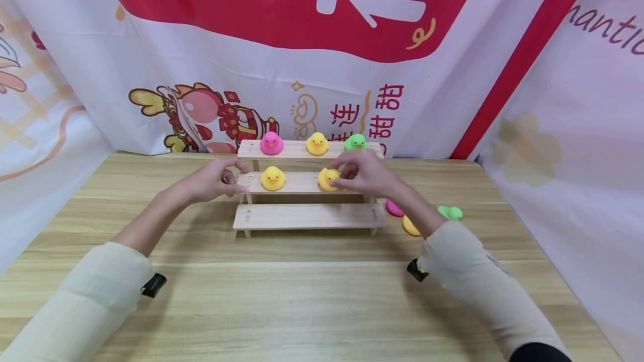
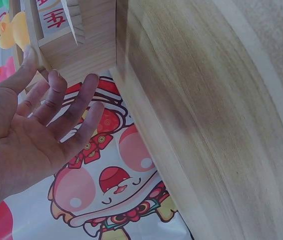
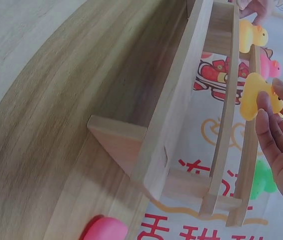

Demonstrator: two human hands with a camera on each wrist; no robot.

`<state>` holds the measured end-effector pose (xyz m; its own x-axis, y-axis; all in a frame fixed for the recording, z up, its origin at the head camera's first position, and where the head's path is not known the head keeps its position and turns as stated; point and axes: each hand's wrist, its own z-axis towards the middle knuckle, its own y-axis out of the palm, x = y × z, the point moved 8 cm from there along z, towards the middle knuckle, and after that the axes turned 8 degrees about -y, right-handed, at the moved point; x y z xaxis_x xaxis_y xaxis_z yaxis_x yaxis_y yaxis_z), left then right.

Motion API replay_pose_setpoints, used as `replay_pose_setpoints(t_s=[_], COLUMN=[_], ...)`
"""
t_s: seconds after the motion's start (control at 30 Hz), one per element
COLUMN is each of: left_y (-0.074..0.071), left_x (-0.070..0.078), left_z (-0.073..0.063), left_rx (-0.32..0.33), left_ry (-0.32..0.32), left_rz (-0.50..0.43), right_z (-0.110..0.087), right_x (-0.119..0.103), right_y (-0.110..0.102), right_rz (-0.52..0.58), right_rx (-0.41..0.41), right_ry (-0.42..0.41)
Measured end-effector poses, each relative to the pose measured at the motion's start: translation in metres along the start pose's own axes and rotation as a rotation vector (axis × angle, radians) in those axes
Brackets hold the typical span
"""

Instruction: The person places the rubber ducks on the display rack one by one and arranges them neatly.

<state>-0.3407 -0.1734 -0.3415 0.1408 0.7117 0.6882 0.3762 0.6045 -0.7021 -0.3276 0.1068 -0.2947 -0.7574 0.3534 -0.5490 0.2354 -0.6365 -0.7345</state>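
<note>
A three-tier wooden shelf (image 1: 309, 215) stands on the table. My right hand (image 1: 366, 172) pinches a yellow rubber duck (image 1: 327, 179) between thumb and fingers, at the right part of the middle tier; in the right wrist view this duck (image 3: 254, 95) shows beside the tier board. At the left end of that tier my left hand (image 1: 217, 179) holds the board, thumb at its front edge and a finger behind. Another yellow duck (image 1: 273, 178) sits near that hand. On the top tier sit a pink duck (image 1: 271, 143), a yellow duck (image 1: 317, 143) and a green duck (image 1: 355, 142).
Right of the shelf, partly behind my right forearm, lie a pink duck (image 1: 394, 208), a yellow duck (image 1: 410, 226) and a green duck (image 1: 450, 213) on the wooden table (image 1: 282, 306). A printed cloth (image 1: 251, 66) hangs close behind the shelf.
</note>
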Motion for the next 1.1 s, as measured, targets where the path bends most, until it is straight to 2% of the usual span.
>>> replay_pose_setpoints(t_s=[0.2, 0.47, 0.77, 1.1], left_y=[0.0, 0.0, 0.0, 0.001], left_x=[0.001, 0.001, 0.002, 0.001], left_z=[0.0, -0.001, -0.001, 0.0], left_rx=[-0.003, 0.0, 0.004, 0.002], left_ry=[-0.003, -0.008, -0.007, -0.002], left_rz=[-0.004, -0.008, -0.008, -0.001], right_z=[0.007, 0.013, 0.014, 0.014], right_x=[-0.002, -0.002, 0.003, 0.005], right_y=[0.008, 0.015, 0.018, 0.019], right_rz=[-0.021, -0.039, -0.052, -0.047], right_rx=[-0.008, -0.026, -0.034, -0.046], right_ry=[0.009, 0.066, 0.113, 0.121])
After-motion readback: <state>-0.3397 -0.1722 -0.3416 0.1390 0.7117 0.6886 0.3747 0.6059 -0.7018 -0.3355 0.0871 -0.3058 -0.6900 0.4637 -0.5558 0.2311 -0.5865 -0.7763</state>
